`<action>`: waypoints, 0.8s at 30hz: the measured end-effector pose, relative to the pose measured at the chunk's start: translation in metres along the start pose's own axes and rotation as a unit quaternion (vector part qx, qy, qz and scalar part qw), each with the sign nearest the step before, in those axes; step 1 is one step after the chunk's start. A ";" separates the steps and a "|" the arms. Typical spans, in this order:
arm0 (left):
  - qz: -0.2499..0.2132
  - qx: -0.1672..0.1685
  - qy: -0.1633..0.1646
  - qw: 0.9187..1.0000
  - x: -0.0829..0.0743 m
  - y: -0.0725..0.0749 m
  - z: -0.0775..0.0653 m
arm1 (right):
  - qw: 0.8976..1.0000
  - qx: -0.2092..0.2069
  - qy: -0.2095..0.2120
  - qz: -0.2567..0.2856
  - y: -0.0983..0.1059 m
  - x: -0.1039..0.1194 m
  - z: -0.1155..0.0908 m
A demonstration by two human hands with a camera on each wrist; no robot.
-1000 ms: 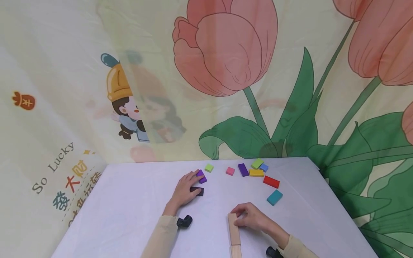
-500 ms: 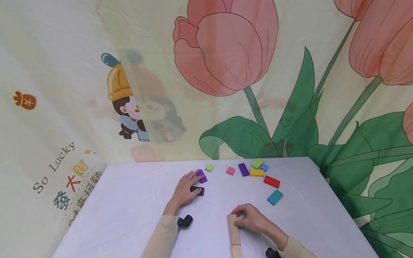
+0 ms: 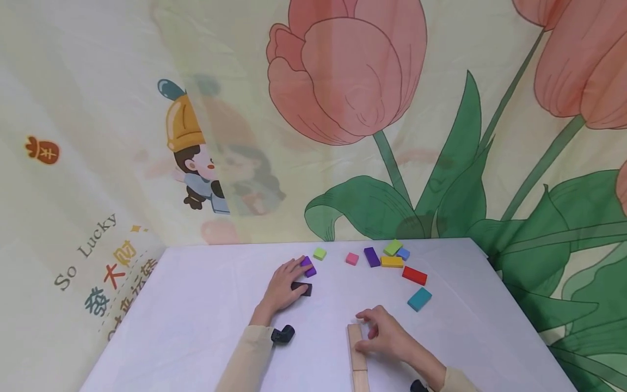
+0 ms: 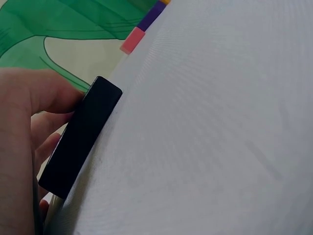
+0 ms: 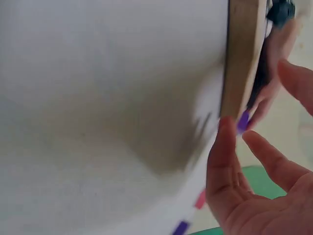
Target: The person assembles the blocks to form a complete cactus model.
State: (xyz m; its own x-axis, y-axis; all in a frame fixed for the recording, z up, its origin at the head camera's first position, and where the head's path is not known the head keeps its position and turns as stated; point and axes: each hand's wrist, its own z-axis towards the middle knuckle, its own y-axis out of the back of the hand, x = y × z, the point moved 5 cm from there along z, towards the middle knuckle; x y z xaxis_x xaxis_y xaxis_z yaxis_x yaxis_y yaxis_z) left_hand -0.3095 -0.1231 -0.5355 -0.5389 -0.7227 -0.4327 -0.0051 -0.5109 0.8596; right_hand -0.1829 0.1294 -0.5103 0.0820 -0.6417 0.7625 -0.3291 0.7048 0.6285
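Note:
My left hand (image 3: 284, 286) lies on the table. Its thumb touches a black block (image 3: 306, 291), and its fingers reach onto a purple block (image 3: 308, 270). The left wrist view shows this black block (image 4: 80, 139) close up, the thumb against its upper end and other fingers behind. At the near centre, two plain wooden blocks (image 3: 360, 361) stand end to end in a line. Beside the farther one is my right hand (image 3: 389, 338), thumb at its side and index finger raised off it. In the right wrist view, thumb and fingers are spread near the wooden block's end (image 5: 240, 58).
Toward the table's back lie loose blocks: light green (image 3: 320, 253), pink (image 3: 352, 258), dark purple (image 3: 372, 257), yellow (image 3: 392, 262), green (image 3: 393, 247), blue (image 3: 403, 254), red (image 3: 415, 275) and teal (image 3: 419, 299). A printed cloth (image 3: 362, 81) hangs behind the white table (image 3: 196, 326).
My right hand has let go of the wooden block's far end; its fingers have spread and lifted from it. My left hand keeps its place on the black and purple blocks.

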 end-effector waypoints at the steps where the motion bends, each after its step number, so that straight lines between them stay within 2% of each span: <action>1: -0.001 0.002 0.000 1.000 -0.001 -0.001 0.000 | 1.000 -0.001 0.000 -0.012 -0.001 0.002 -0.005; 7: -0.007 -0.001 0.006 1.000 -0.002 -0.001 0.001 | 0.997 0.020 -0.022 -0.069 -0.014 0.012 -0.030; 11: -0.008 -0.003 0.006 1.000 -0.002 0.000 0.000 | 0.996 0.033 0.000 -0.085 -0.023 0.016 -0.036; 14: -0.008 -0.002 0.005 1.000 -0.001 0.000 0.000 | 0.997 0.038 0.010 -0.070 -0.027 0.017 -0.037; 24: -0.001 0.003 0.007 1.000 0.001 -0.002 0.000 | 0.999 0.042 -0.002 -0.014 -0.029 0.012 -0.038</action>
State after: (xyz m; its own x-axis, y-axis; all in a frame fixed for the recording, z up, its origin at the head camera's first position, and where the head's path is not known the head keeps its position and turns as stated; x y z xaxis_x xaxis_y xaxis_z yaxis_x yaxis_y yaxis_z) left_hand -0.3099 -0.1226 -0.5380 -0.5270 -0.7287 -0.4374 -0.0106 -0.5089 0.8607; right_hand -0.1370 0.1131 -0.5138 0.0878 -0.6625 0.7439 -0.4051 0.6585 0.6343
